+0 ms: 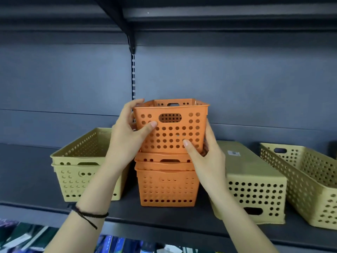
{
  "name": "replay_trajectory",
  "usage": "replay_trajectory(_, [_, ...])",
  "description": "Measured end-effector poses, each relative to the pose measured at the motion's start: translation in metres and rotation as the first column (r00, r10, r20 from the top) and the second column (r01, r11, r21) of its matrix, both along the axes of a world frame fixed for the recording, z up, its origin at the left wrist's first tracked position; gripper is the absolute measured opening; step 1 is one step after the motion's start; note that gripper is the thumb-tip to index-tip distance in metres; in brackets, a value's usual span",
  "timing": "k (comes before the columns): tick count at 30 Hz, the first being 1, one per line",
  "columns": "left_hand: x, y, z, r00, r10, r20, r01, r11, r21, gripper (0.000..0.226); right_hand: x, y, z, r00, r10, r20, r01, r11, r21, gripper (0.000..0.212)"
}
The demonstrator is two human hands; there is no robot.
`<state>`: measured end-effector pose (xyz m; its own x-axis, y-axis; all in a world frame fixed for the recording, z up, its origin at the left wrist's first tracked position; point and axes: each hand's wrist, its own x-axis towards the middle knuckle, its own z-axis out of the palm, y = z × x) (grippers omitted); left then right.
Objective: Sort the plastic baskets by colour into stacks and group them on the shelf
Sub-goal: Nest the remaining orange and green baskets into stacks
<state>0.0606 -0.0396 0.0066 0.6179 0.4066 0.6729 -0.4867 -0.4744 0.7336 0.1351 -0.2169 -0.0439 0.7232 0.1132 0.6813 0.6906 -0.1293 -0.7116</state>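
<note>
I hold an orange basket (171, 126) between both hands, my left hand (127, 132) wrapped around its left side and my right hand (206, 159) closed on its lower right corner. It sits just above the orange stack (166, 183) on the dark shelf (27, 179). Olive stacked baskets (78, 172) stand left; an overturned olive basket (253, 181) and an upright olive one (310, 181) lie right.

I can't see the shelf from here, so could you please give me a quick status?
Both hands, left and right, grip orange basket. Held just above orange stack. Path clear; green baskets flank it.

Head view, close, facing shelf (45, 181)
</note>
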Motion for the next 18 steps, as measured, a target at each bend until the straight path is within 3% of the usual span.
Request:
replay_trajectory(7, [-0.006, 0.017, -0.014, 0.998, 0.057, 0.012, -0.057, 0.997, 0.052, 0.039, -0.006, 0.006, -0.006, 1.0, -0.02, -0.013, 0.019, 0.998, -0.068, 0.069])
replay_trajectory(13, [-0.002, 0.021, -0.025, 0.991, 0.09, -0.094, -0.071, 0.978, 0.196, 0.042, -0.001, 0.01, -0.018, 0.988, -0.154, -0.015, 0.152, 0.984, -0.088, 0.063])
replay_trajectory(18, [-0.008, 0.023, -0.04, 0.979, 0.149, -0.139, -0.092, 0.932, 0.35, 0.042, -0.007, 0.012, -0.03, 0.995, 0.01, -0.104, -0.005, 0.999, 0.049, 0.084])
